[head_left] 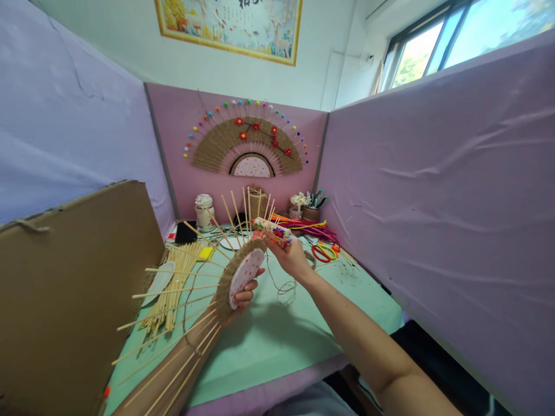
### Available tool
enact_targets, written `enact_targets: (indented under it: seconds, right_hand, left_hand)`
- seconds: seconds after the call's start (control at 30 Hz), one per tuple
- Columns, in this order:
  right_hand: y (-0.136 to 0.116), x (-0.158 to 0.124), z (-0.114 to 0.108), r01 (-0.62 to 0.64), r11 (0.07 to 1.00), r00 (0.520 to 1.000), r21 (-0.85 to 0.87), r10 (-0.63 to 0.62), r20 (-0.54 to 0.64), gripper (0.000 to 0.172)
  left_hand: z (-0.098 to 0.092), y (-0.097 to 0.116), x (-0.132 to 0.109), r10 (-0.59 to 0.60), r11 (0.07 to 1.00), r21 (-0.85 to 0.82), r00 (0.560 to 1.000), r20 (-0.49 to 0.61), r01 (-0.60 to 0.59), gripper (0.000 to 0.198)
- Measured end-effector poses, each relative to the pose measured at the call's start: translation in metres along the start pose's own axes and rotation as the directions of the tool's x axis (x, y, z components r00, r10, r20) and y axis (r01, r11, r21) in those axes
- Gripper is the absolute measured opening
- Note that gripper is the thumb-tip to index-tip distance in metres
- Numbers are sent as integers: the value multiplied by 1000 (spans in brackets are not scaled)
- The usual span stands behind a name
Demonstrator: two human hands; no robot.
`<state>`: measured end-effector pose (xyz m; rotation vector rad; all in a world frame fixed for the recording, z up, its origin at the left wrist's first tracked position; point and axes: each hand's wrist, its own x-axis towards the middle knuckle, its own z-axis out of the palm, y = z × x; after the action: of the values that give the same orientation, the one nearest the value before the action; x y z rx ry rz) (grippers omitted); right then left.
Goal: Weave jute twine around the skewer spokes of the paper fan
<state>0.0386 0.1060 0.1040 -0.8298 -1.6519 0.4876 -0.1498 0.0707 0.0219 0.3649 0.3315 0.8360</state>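
Pale-green tabletop beneath, pink partition beyond, left hand grips coarse-woven half-round stick fan while right hand clasps flower-patterned tool.

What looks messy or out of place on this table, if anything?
Nothing looks plainly broken. The loose twine lies in untidy loops at mid-table, right of the half-made fan, and small dark scraps litter the right side of the green tabletop.

We can read no text with certainty. The gold-framed, rectangular printed picture bears large dark characters, cut off by our view's top edge, and columns of small characters too tiny for us to decipher.
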Motion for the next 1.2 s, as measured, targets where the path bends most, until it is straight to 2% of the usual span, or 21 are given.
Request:
enact_targets:
  seconds: [0.33,0.5,0.6,0.7,0.8,0.87,0.9,0.97,1.07,1.1,1.2]
  right_hand:
    - [1,0,0,-13,1000,1000,-6,13,-5,32]
    - [5,1,1,-59,998,998,36,59,-12,36]
    - [6,0,-1,-95,992,994,82,100,-55,40]
    - [15,-6,-14,-137,986,980,91,148,-131,45]
    - [41,-17,-46,-241,967,949,-78,218,-229,48]
    - [64,-29,-76,-366,870,919,-331,281,-276,45]
    - [75,-36,-91,-412,781,908,-469,314,-276,41]
    - [93,-51,-121,-476,570,874,-670,388,-291,36]
    - [110,-77,-153,-473,262,789,-841,550,-273,40]
    - [113,-85,-159,-451,189,762,-872,591,-265,39]
    - [111,-100,-170,-401,96,717,-911,652,-247,37]
  left_hand:
    - [-3,0,2,4,1000,16,1000,22,-5,46]
    - [-5,8,7,-72,990,126,997,35,67,51]
    - [-9,13,11,-69,987,150,995,70,58,53]
    - [-13,16,14,-93,978,195,992,82,75,53]
    - [-12,14,13,-84,967,244,995,54,68,47]
    - [-7,11,10,-9,963,269,1000,19,3,41]
    - [-3,9,8,37,958,284,999,-6,-34,38]
    - [5,5,4,51,942,333,996,-71,-25,33]
    - [17,-2,-1,98,925,377,989,-111,-50,28]
    - [21,-4,-2,123,919,388,987,-108,-72,27]
    - [27,-9,-5,152,889,450,983,-106,-89,25]
